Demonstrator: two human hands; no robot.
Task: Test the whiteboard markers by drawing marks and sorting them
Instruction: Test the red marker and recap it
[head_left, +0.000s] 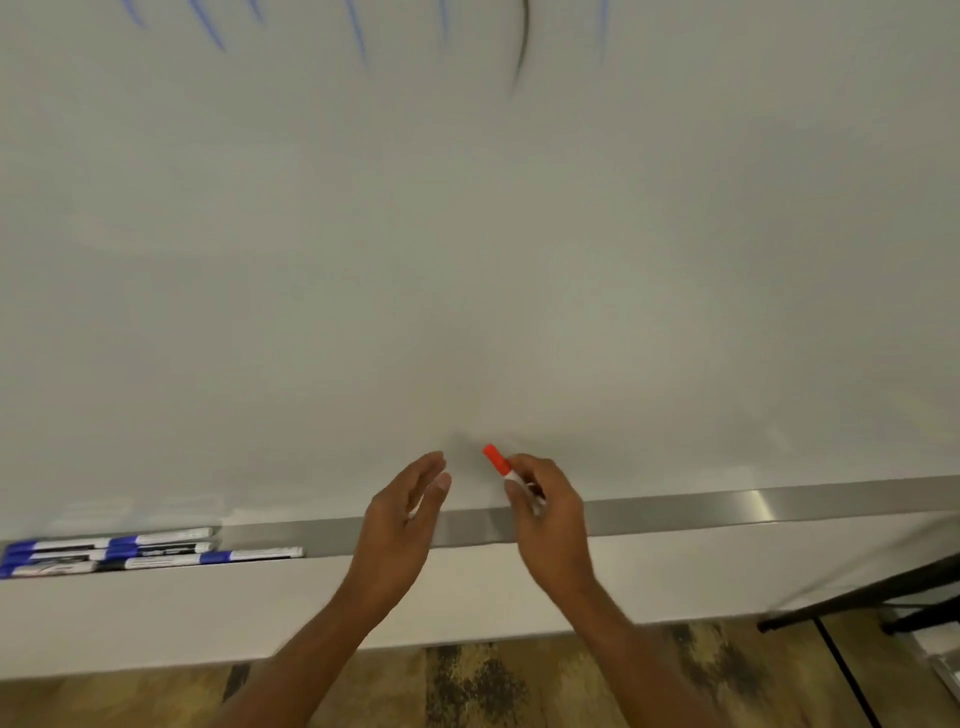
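1 red-capped marker (497, 460), tilted up-left, in the right hand (546, 512); blue markers (156, 552) lie flat on the tray (727, 505).

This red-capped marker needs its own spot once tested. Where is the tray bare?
The metal tray lies bare from the right hand, which holds the red-capped marker, to the frame's right edge, and between the blue markers and the left hand. Its far left end is crowded with those markers.

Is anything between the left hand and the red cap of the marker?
Nothing visible. The left hand is open just left of the red cap of the marker that the right hand holds; only bare whiteboard shows in the gap.
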